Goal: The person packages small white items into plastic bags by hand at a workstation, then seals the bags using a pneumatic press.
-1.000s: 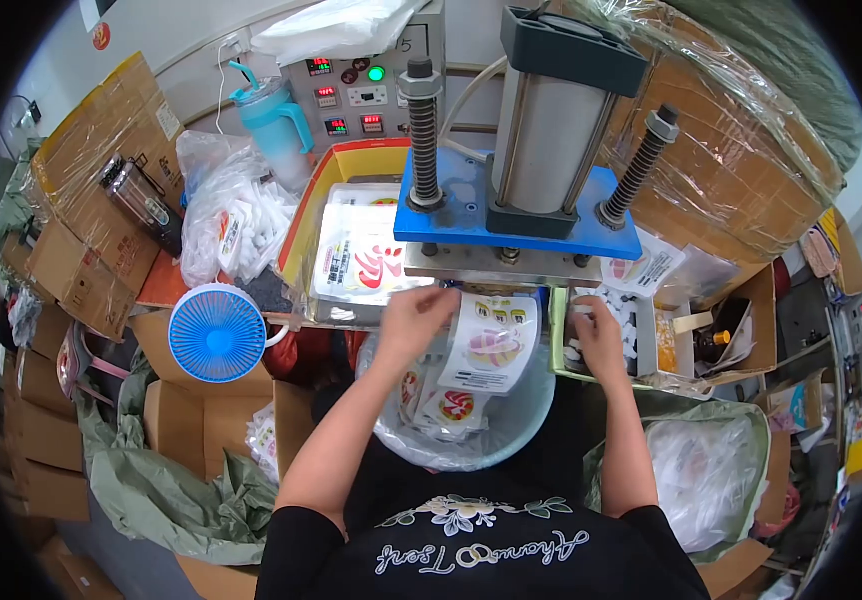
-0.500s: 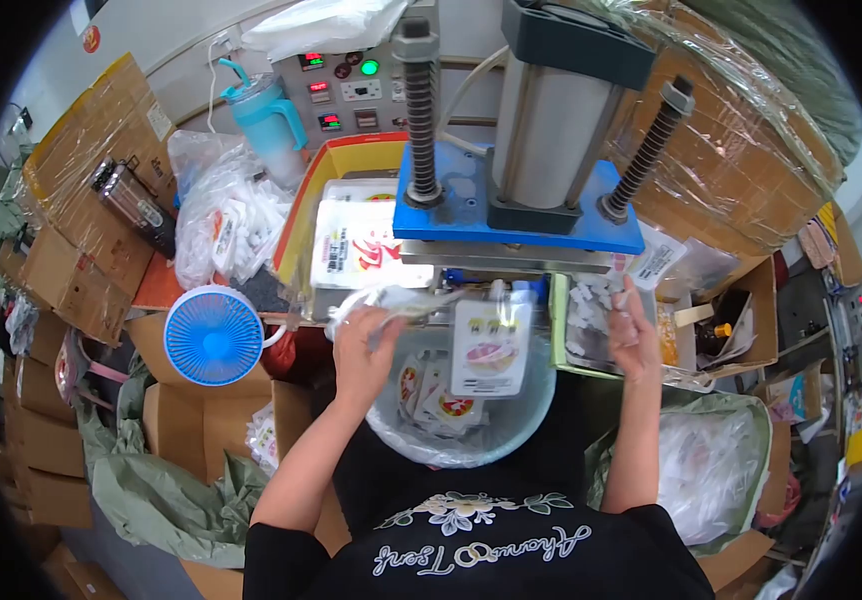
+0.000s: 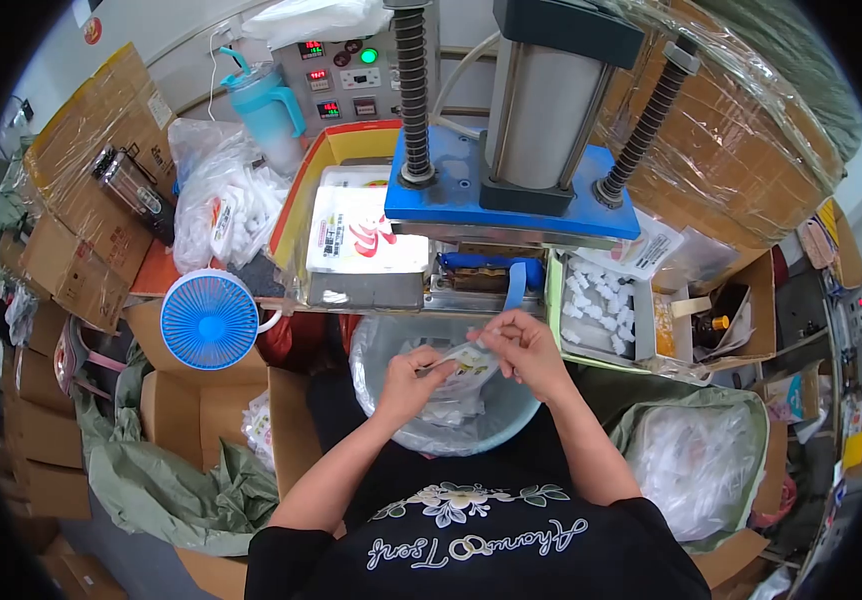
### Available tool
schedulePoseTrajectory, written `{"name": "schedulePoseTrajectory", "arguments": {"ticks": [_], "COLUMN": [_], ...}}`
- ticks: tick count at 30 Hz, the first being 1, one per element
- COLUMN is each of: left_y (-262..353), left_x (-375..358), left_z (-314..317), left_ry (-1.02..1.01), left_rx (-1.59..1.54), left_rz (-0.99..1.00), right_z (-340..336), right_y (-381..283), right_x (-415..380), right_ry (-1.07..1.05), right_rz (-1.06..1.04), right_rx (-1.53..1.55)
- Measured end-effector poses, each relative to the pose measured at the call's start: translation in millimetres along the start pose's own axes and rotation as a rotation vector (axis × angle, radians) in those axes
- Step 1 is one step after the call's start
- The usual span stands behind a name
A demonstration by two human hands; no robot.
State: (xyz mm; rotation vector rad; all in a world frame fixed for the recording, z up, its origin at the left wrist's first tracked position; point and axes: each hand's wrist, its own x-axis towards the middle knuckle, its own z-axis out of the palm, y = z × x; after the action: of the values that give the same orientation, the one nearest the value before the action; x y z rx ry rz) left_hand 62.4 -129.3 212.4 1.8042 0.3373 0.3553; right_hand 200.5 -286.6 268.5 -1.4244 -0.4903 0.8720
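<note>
A printed plastic pouch (image 3: pixel 471 362) is tilted above the light blue basin (image 3: pixel 523 415). My left hand (image 3: pixel 414 383) is closed on the pouch's left end, thumb on top. My right hand (image 3: pixel 528 352) pinches at its upper right edge; whatever sits between those fingertips is too small to make out. Beneath, several more pouches (image 3: pixel 446 410) lie in the basin, which is lined with clear plastic. To the right of my right hand is a green-rimmed tray (image 3: pixel 555 305) of small white plastic pieces (image 3: pixel 599 305).
A press with a blue plate (image 3: pixel 511 212) stands ahead. Left of it, a stack of printed pouches (image 3: pixel 366 225) sits in a yellow-walled box. A blue fan (image 3: pixel 211 318) is at the left, and a bag-lined box (image 3: pixel 696 470) at the right.
My right hand has come from the tray of white pieces to the pouch. My left hand has moved right and down over the basin. The pouch hanging above the basin earlier is gone from there.
</note>
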Motion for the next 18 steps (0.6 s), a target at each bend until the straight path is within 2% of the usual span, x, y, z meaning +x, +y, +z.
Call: {"name": "schedulePoseTrajectory", "arguments": {"ticks": [2, 4, 5, 6, 8, 9, 11, 12, 14, 15, 18], "left_y": [-6, 1, 7, 13, 19, 26, 26, 29, 35, 32, 30], "left_x": [2, 8, 15, 23, 38, 45, 58, 63, 71, 76, 80], "left_z": [0, 2, 5, 9, 16, 22, 27, 28, 30, 31, 30], "left_ry": [-0.047, -0.096, -0.061, -0.023, -0.009, 0.014, -0.008, -0.007, 0.015, 0.016, 0.032], "left_rx": [-0.009, -0.02, -0.07, -0.122, -0.156, -0.346, -0.661, -0.667, -0.766, -0.801, -0.774], "left_rz": [-0.079, -0.156, -0.197, -0.237, -0.257, -0.296, -0.395, -0.392, -0.456, -0.461, -0.493], "right_z": [-3, -4, -6, -10, -25, -39, -72, -80, -96, -110, -119], "right_y": [8, 5, -2, -10, -24, -25, -19, -20, -21, -12, 1], "right_x": [1, 5, 2, 3, 4, 5, 8, 7, 6, 7, 8], "right_ry": [-0.034, -0.015, 0.087, 0.087, 0.298, 0.295, 0.238, 0.237, 0.31, 0.255, 0.148], "right_rz": [-0.001, -0.166, -0.132, -0.134, -0.142, -0.145, -0.195, -0.196, -0.041, 0.031, 0.034], "right_rx": [-0.087, -0.156, -0.109, -0.112, -0.023, -0.03, 0.321, 0.314, 1.174, 1.326, 1.328]}}
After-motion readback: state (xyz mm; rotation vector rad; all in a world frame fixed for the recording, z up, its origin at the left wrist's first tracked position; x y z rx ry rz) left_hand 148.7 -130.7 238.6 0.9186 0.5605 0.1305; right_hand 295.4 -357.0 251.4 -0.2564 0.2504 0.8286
